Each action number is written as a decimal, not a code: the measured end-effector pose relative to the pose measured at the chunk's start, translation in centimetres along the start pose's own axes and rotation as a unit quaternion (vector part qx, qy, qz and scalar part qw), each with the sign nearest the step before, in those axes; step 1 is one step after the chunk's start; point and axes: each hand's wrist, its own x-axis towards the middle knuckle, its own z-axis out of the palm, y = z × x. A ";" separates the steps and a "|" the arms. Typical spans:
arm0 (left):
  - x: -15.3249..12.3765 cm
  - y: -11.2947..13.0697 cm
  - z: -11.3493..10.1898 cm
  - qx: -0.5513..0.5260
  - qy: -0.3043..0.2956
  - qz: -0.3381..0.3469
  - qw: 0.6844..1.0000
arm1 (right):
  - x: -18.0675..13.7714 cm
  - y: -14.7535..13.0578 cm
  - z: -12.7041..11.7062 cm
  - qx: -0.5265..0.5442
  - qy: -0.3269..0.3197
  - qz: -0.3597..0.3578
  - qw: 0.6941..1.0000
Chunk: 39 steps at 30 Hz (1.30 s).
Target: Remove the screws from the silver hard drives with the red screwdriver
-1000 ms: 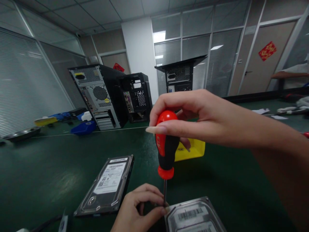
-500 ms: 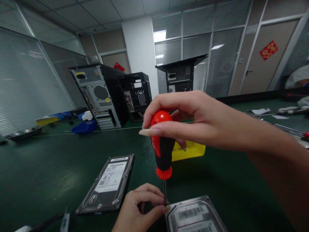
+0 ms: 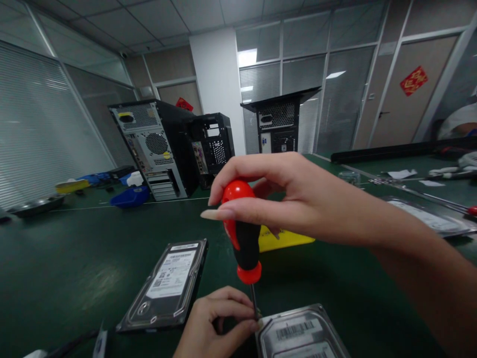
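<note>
The red-and-black screwdriver [image 3: 248,251] leans slightly beneath the right grip [image 3: 286,194], which clasps its handle. The left grip [image 3: 212,318] curls at the tip, beside a silver hard drive [image 3: 298,335]; whether it pinches anything I cannot tell. Left of it lies another drive [image 3: 171,278]; beyond the right grip, a part-hidden yellow tray [image 3: 286,242].
</note>
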 end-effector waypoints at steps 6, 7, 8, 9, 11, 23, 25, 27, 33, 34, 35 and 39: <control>0.2 -0.3 0.0 -0.008 0.014 -0.012 1.000 | -0.2 0.2 -0.2 -0.017 0.020 -0.007 1.000; 0.2 -0.3 0.0 -0.011 0.016 -0.014 1.000 | -0.2 0.2 -0.2 -0.012 0.018 -0.007 1.000; 0.2 -0.3 0.0 -0.014 0.016 -0.016 1.000 | -0.2 0.3 -0.2 -0.009 0.017 -0.006 1.000; 0.2 -0.3 -0.1 -0.016 0.016 -0.018 1.000 | -0.1 0.3 -0.2 -0.007 0.015 -0.004 1.000; 0.2 -0.4 -0.1 -0.017 0.014 -0.019 1.000 | -0.1 0.2 -0.2 -0.004 0.016 0.003 1.000; 0.6 -0.6 -0.4 0.010 0.020 -0.001 1.000 | 0.2 0.3 0.3 -0.044 0.081 0.049 0.994; 0.6 -0.4 -0.5 0.015 0.015 -0.005 1.000 | 0.3 0.3 0.4 -0.048 0.089 0.046 0.994; 0.5 -0.3 -0.5 0.011 0.010 -0.027 1.000 | 0.3 0.4 0.5 -0.050 0.095 0.040 0.993; 0.4 -0.4 -0.3 -0.012 0.007 -0.063 0.998 | 0.3 0.6 0.3 -0.064 0.093 0.047 0.993; 0.4 -0.4 -0.3 -0.019 0.010 -0.063 0.998 | 0.3 0.6 0.3 -0.067 0.094 0.047 0.992; 0.4 -0.4 -0.3 -0.025 0.014 -0.062 0.998 | 0.3 0.6 0.2 -0.071 0.093 0.048 0.992; 0.4 -0.6 -0.2 -0.030 0.013 -0.067 0.997 | 0.3 0.6 0.1 -0.088 0.085 0.053 0.991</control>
